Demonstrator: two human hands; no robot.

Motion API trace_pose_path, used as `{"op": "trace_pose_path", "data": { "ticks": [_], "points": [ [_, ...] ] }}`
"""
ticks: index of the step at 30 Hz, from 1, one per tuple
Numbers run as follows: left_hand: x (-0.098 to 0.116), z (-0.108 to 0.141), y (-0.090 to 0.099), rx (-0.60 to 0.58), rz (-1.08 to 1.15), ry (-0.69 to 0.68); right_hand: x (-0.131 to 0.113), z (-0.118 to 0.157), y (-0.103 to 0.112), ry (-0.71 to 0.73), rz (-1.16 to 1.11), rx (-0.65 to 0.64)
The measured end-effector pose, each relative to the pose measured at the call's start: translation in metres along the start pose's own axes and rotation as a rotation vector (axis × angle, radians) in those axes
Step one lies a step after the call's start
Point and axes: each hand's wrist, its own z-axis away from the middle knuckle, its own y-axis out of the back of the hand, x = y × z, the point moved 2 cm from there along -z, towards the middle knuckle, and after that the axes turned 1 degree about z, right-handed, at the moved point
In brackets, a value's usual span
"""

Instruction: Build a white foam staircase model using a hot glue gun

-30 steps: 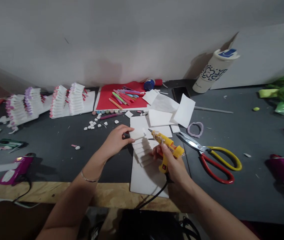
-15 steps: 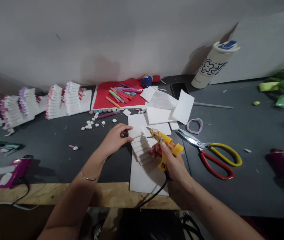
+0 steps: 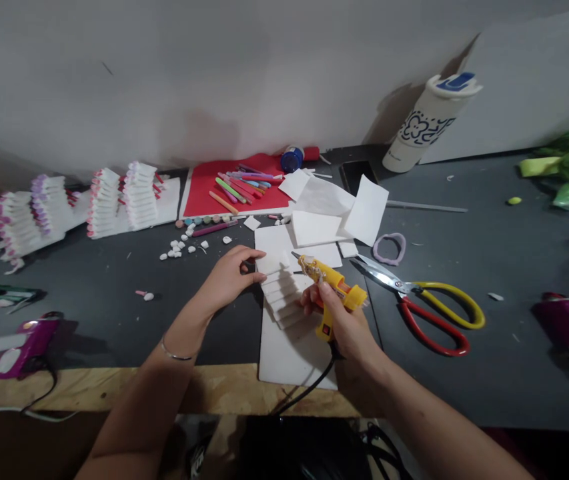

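My right hand point(image 3: 347, 320) is wrapped round a yellow hot glue gun point(image 3: 331, 280), its nozzle pointing up and left. Just left of the nozzle lies a small white sheet point(image 3: 273, 262), pinched at its left edge between the thumb and fingers of my left hand point(image 3: 231, 277). Below that sheet, several overlapping white strips point(image 3: 281, 300) run in a stepped row on a white board point(image 3: 294, 360). My right fingers partly cover the row's right side. From the gun a black cord hangs down over the table edge.
Large scissors point(image 3: 404, 288) with red and yellow handles lie right of the gun. Loose white sheets point(image 3: 317, 229), markers on red sheet point(image 3: 197, 200) and a tumbler point(image 3: 417, 130) stand behind. White bits point(image 3: 177, 248) and finished-looking layered pieces point(image 3: 107, 207) are at left.
The camera view has shifted slightly. Both hands keep almost the same pose, with the glue gun's nozzle still beside the small white sheet.
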Motion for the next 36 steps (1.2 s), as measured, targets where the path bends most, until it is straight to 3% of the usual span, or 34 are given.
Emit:
{"op": "trace_pose_path", "data": {
  "ticks": [36],
  "points": [
    [-0.005, -0.0053, -0.0017, -0.013, -0.009, -0.006, -0.0043, 0.0019, -0.0014, -0.034, 0.056, 0.025]
  ]
}}
